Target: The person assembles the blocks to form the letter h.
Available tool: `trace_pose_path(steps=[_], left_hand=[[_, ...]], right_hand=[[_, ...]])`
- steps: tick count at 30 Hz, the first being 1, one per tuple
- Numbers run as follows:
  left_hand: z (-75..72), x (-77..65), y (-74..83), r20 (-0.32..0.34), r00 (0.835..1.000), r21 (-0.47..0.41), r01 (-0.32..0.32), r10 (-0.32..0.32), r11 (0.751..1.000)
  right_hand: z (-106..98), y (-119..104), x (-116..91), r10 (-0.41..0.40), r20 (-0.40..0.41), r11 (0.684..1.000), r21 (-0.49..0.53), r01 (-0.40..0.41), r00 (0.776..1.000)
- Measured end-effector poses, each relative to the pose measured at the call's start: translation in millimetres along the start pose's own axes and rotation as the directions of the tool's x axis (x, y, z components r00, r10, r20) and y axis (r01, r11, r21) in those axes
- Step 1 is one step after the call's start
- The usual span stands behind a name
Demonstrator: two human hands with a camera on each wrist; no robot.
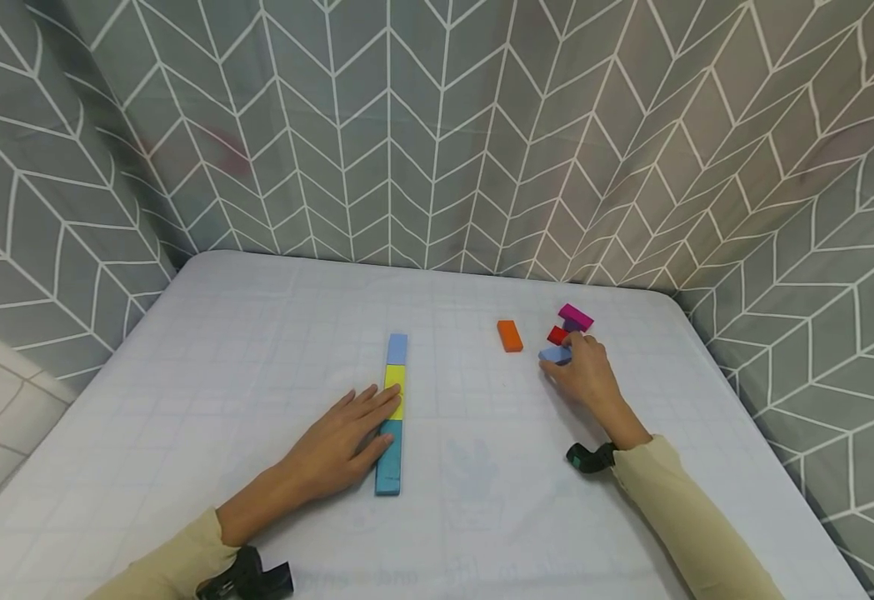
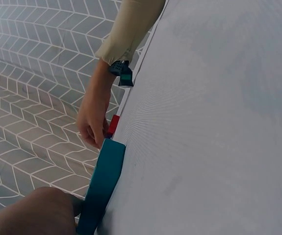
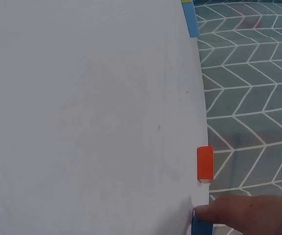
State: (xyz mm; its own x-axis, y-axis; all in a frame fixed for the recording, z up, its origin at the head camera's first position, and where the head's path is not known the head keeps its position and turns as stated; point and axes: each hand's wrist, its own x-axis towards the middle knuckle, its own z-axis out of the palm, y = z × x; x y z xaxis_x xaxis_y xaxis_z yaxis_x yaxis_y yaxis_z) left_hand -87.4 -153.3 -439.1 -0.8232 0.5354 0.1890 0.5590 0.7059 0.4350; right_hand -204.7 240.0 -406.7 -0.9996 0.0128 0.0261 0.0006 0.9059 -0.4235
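On the right side of the white table (image 1: 474, 517), at the small cluster: my right hand (image 1: 589, 373) pinches a blue block (image 1: 554, 355) between thumb and finger. Lifted or resting on the surface, I cannot tell. Just beyond it, bunched close: a red block (image 1: 557, 335), a partly hidden dark purple block (image 1: 571, 325) and a magenta block (image 1: 576, 316). An orange block (image 1: 510, 336) lies apart, to their left.

Mid-table, my left hand (image 1: 342, 446) grasps nothing; fingers extended onto the yellow block (image 1: 395, 377), thumb at the teal block (image 1: 388, 467). With a light blue block (image 1: 397, 349) at the far end, these make a straight row, end to end, running away from me.

Step in hand, as I judge it: picking out a piece while the other hand steadies the row. The next move seems to call for a firm pinch and a lift away from the red block, leaving its neighbours undisturbed.

Edges: far rim runs behind the magenta block, patterned curtain (image 1: 377, 133) beyond; right rim lies past my sleeve (image 1: 695, 521). Best room: the bare stretch between row and right hand, orange block at its far side to skirt.
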Motion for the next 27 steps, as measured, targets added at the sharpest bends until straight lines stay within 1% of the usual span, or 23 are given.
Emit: trace_pose_path(steps=[6,11,15,19,23,27], left_hand=[[1.1,-0.1,-0.7,-0.003,1.0,-0.003,-0.001,0.001,1.0],[0.6,-0.3,-0.6,-0.008,1.0,-0.003,-0.005,0.005,1.0],[-0.8,0.3,0.0,-0.009,1.0,-0.002,-0.008,0.008,1.0],[0.0,1.3,-0.2,-0.01,1.0,-0.011,-0.005,0.005,1.0],[1.2,1.6,-0.6,-0.027,1.0,-0.035,-0.009,0.008,0.999],[1.3,0.9,-2.0,-0.048,0.999,-0.049,-0.01,0.007,0.999]], right_hand=[[-1.6,2.6,-2.2,-0.024,-0.003,0.999,0.027,0.024,1.0],[-4.6,6.9,-2.1,-0.046,0.0,0.997,0.07,0.046,0.999],[-8.3,8.2,-1.3,-0.076,-0.025,0.991,0.106,0.078,0.997],[-13.8,5.0,-3.2,-0.093,-0.066,0.987,0.128,0.101,0.993],[-17.9,-0.3,-4.8,-0.106,-0.108,0.982,0.143,0.121,0.988],[-19.1,-7.7,-5.5,-0.135,-0.127,0.975,0.162,0.154,0.983]])
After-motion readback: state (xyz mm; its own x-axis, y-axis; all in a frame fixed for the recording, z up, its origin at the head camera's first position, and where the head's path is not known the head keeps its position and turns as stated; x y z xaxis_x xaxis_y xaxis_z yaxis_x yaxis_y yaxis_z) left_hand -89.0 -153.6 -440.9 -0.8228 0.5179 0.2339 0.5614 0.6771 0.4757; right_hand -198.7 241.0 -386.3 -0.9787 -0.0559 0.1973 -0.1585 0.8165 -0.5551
